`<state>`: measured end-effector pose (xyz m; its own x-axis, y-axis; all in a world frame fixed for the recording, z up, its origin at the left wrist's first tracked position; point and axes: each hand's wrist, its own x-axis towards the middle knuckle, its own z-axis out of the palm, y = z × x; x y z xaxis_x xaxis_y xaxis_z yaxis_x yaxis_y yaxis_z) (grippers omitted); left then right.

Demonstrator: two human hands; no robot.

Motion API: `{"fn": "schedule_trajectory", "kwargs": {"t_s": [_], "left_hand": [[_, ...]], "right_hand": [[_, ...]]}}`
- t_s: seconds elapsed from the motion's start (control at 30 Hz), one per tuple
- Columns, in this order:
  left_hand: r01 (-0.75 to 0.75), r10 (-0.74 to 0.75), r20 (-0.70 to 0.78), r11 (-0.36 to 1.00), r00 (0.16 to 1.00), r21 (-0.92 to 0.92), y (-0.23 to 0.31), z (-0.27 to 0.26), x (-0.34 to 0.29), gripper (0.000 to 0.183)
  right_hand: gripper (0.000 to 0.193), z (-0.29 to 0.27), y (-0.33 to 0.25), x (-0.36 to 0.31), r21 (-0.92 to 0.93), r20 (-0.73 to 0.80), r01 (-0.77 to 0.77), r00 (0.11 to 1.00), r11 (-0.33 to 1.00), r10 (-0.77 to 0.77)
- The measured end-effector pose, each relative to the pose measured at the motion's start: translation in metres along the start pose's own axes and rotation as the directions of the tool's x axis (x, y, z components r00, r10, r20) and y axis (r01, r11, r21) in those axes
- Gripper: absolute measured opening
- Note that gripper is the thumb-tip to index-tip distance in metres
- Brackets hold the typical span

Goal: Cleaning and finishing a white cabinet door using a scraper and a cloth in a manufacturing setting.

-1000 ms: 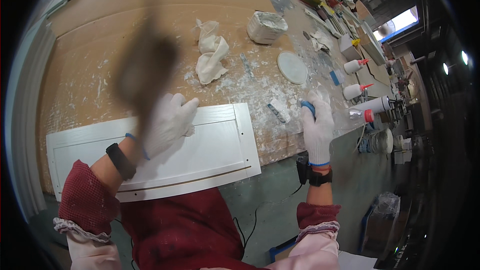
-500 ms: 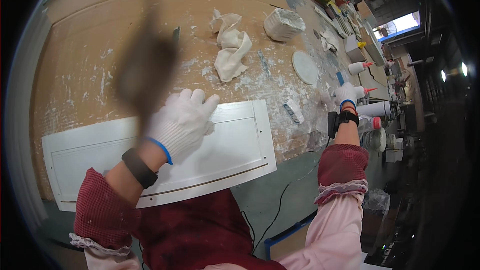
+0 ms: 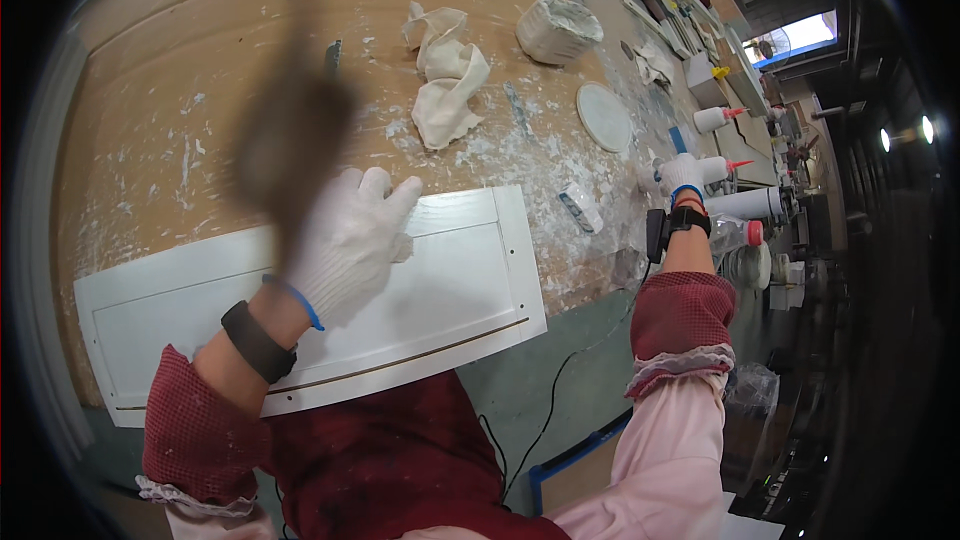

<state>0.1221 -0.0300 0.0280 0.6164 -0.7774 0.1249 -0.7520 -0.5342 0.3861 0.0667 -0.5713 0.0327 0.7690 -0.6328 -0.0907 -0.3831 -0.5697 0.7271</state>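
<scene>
1. White finish throughout. In the head view, the only one, the long framed panel (image 3: 455,285) lies face-up along the near side of the brown, paint-flecked worktable (image 3: 150,165), its near long edge over the person's lap.
2. Long axis: runs left to right across the person's front, slightly askew, the right end set farther from the body than the left. A narrow dark groove (image 3: 430,350) follows the near long edge; small dark holes show by the right end.
3. Handling, as judged: stiff and flat, moderate in weight, awkward by length rather than load. The smooth face may slip under knitted gloves, and the finish looks liable to scuffing.
4. Recommended hold: both short ends, or the two long edges near mid-length, keeping pressure off the recessed centre.
5. Left hand (image 3: 352,240): gloved, over the panel, fingers bent and slightly parted, the tips past the far edge. A small greyish patch shows by the thumb; whether anything is held cannot be told.
6. Right hand (image 3: 680,177): gloved, arm extended, beside a white bottle (image 3: 714,170) with a red tip. A blue strip (image 3: 679,140) stands just beyond the fingers; finger closure and any hold cannot be determined.
</scene>
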Motion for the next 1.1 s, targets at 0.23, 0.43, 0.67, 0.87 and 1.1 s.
{"fn": "schedule_trajectory", "kwargs": {"t_s": [0.23,0.43,0.67,0.87,1.1], "left_hand": [[0.003,-0.004,0.037,0.999,0.999,0.040,0.006,-0.004,0.003,0.058],[0.000,0.001,-0.020,1.000,1.000,0.018,0.002,0.002,-0.003,0.056],[0.026,-0.027,0.004,0.998,1.000,0.060,0.000,0.003,-0.003,0.049],[-0.025,0.025,0.000,0.999,1.000,0.032,0.001,0.002,0.000,0.048],[-0.009,0.009,0.010,0.999,1.000,0.052,0.000,0.001,-0.002,0.046]], "right_hand": [[0.021,-0.016,0.027,-0.015,0.047,-0.181,0.039,0.983,0.998,-0.030],[0.030,-0.086,-0.020,-0.086,0.881,-0.257,0.124,0.935,0.456,0.243],[0.036,-0.100,-0.074,-0.162,0.942,-0.295,0.283,0.954,0.181,0.049],[0.035,-0.095,-0.078,-0.175,0.913,-0.373,0.354,0.926,0.201,0.063],[0.038,-0.097,-0.087,-0.190,0.830,-0.518,0.507,0.855,0.235,-0.017]]}}
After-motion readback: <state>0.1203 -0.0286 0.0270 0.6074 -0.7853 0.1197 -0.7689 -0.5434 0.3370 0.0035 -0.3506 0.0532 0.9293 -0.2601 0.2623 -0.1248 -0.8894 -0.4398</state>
